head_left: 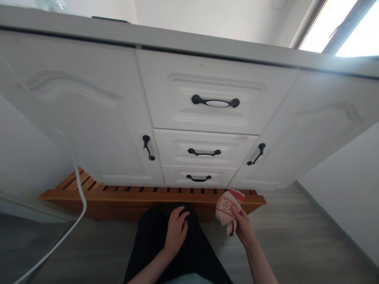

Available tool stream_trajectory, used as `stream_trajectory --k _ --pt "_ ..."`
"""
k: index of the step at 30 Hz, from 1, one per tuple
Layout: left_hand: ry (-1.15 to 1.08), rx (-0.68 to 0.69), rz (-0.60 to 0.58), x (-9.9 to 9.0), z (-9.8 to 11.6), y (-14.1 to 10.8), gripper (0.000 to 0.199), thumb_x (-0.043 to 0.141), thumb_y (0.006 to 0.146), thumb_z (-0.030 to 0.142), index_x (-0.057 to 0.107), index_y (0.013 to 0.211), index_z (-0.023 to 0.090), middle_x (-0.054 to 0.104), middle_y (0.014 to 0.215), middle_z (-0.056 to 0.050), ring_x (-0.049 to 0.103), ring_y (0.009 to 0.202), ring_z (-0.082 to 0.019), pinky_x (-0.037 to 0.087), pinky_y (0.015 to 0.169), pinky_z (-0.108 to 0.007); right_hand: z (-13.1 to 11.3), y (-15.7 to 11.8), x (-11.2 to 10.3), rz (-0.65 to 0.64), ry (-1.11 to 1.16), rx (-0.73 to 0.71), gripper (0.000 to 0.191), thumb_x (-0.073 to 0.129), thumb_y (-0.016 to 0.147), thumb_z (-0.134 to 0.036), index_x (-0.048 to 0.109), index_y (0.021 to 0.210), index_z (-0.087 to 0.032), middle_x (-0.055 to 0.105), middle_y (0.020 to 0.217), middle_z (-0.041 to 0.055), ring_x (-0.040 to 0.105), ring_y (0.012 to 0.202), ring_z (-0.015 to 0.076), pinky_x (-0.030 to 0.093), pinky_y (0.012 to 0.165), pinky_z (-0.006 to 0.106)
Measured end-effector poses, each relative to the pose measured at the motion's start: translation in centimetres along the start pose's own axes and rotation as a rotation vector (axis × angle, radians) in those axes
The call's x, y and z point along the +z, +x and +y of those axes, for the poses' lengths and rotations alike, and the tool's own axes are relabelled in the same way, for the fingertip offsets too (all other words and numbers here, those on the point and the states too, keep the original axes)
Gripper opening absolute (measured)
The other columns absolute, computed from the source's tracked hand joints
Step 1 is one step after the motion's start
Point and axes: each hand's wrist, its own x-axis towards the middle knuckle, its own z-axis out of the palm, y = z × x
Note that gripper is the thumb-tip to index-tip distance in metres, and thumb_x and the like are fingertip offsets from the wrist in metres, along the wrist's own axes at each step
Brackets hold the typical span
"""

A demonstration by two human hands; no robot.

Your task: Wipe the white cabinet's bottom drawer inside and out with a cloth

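Note:
My right hand (244, 228) is closed on a pink and white cloth (225, 210) with red markings, gripping it by its right side. The bunched cloth overlaps the right end of a low slatted wooden bench (124, 196) in view; whether it touches the wood I cannot tell. Resting on my dark-trousered knee, my left hand (177, 228) holds nothing, its fingers loosely stretched out and slightly apart. Beyond the bench stands a white cabinet (174, 114) with drawers in the middle and a door on each side.
Black handles stick out from the cabinet, among them the top drawer handle (216, 101). A white cable (81, 193) hangs down at the left to the floor. The countertop (207, 41) runs across above, with a window (349, 31) at upper right. Grey wood-look floor (308, 236) lies below.

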Motion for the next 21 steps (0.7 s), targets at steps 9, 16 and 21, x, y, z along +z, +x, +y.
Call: stream_trajectory --k 9,16,21 --pt "-0.846 -0.144 -0.202 -0.5 12.4 3.5 0.065 0.076 0.077 0.050 0.055 0.134 0.027 0.052 0.137 -0.012 0.052 0.129 -0.031 0.046 0.109 -0.050 -4.1 -6.2 3.6 -0.220 0.122 0.136 0.056 0.089 0.064 -0.034 0.067 0.114 -0.023 0.075 0.115 0.0094 0.070 0.104 0.0272 0.051 0.099 0.045" --pt "-0.993 -0.247 -0.232 -1.1 15.2 3.8 0.072 0.085 0.066 0.041 0.056 0.129 0.021 0.062 0.131 -0.013 0.060 0.119 -0.030 0.046 0.106 -0.045 -5.3 -8.2 5.1 -0.102 -0.237 -0.128 0.062 0.088 0.063 -0.041 0.064 0.116 -0.022 0.074 0.110 0.0076 0.068 0.103 0.0269 0.052 0.096 0.041" --pt "-1.163 -0.488 -0.316 -2.3 16.1 4.7 0.047 0.082 0.068 0.041 0.065 0.106 0.019 0.073 0.096 -0.004 0.066 0.088 -0.020 0.051 0.084 -0.034 -5.8 -9.6 5.1 -0.084 -0.164 -0.077 0.067 0.086 0.066 -0.049 0.063 0.123 -0.025 0.072 0.117 0.0076 0.067 0.106 0.0264 0.054 0.094 0.039"
